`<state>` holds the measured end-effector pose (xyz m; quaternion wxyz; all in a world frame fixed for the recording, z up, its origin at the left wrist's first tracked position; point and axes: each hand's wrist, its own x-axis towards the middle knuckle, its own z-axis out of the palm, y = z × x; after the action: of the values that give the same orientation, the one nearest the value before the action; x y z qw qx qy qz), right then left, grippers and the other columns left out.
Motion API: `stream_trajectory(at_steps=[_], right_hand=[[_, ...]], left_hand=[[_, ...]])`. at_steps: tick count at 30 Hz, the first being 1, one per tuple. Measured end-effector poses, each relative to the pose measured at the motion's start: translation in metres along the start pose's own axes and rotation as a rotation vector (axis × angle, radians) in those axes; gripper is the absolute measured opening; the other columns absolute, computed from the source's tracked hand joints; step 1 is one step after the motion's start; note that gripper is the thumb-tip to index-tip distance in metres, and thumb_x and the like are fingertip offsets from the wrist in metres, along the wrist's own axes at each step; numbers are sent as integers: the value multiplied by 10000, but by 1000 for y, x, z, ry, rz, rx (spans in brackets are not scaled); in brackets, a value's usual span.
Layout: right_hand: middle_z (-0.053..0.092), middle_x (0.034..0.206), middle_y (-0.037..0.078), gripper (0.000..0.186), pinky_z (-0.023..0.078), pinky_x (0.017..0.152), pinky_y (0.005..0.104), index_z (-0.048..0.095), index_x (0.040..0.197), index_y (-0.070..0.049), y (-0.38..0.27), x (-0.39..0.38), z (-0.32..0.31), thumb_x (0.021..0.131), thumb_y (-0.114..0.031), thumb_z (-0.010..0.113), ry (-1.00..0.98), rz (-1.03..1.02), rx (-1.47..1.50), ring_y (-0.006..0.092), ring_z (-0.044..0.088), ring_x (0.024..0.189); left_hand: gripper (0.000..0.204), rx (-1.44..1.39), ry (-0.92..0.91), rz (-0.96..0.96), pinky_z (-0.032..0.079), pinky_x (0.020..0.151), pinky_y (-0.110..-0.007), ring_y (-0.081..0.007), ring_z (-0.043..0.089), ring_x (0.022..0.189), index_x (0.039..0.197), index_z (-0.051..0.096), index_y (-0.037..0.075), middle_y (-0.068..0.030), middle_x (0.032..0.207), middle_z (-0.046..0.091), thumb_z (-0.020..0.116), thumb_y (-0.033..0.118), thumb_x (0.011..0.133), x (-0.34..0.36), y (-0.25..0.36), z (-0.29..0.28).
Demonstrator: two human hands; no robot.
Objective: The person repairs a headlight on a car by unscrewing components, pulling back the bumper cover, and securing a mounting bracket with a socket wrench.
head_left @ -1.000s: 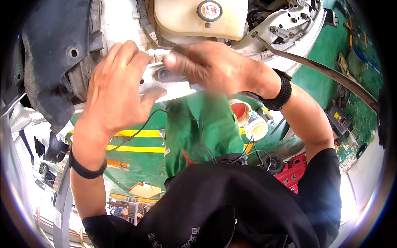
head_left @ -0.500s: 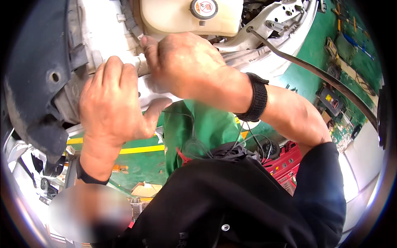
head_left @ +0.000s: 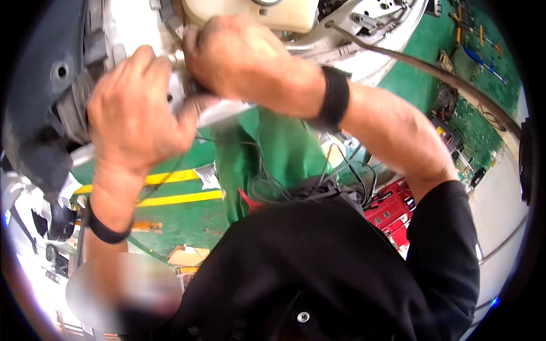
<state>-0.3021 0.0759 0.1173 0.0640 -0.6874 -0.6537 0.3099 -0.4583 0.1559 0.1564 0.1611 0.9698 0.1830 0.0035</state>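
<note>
My left hand [head_left: 133, 111] lies palm down on the front edge of the white car body panel [head_left: 133, 25] in the engine bay. Its fingers reach forward and its thumb stands apart toward my right hand. Beside it, my right hand [head_left: 236, 57] is bent at the wrist, its fingers closed at the panel's edge by a dark corrugated sleeve [head_left: 169, 20]. Whatever those fingers grip is hidden behind the hand and blurred. A cream plastic fluid tank [head_left: 284, 16] with a dark cap sits just beyond my right hand.
A dark plastic liner [head_left: 42, 85] hangs at the left. A long rod [head_left: 426, 65] slants from the car body to the right. Below are yellow floor lines [head_left: 182, 198], a red tool case [head_left: 389, 209], a cardboard box [head_left: 187, 256] and loose cables [head_left: 264, 187] at my waist.
The view has shifted, so the car and both hands sit higher and further left. Both hands stay at the panel's edge, with the right hand's fingers still closed.
</note>
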Motion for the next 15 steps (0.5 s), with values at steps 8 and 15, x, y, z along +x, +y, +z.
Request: stream_trajectory(at_steps=[8, 15], right_hand=[[639, 709, 237, 213, 531, 574, 483, 601, 846, 38, 15, 0, 14, 881, -154, 515, 304, -101, 103, 426, 633, 641], [677, 815, 219, 229, 540, 637, 449, 652, 928, 27, 16, 6, -10, 867, -159, 534, 119, -136, 62, 375, 674, 750]], left_hand=[[534, -72, -247, -153, 502, 828, -425, -376, 640, 952, 1063, 666, -30, -164, 1023, 682, 738, 427, 796, 12, -10, -16], [463, -148, -372, -329, 473, 821, -411, -354, 639, 909, 1100, 675, 33, -151, 989, 686, 740, 374, 793, 23, -8, -14]])
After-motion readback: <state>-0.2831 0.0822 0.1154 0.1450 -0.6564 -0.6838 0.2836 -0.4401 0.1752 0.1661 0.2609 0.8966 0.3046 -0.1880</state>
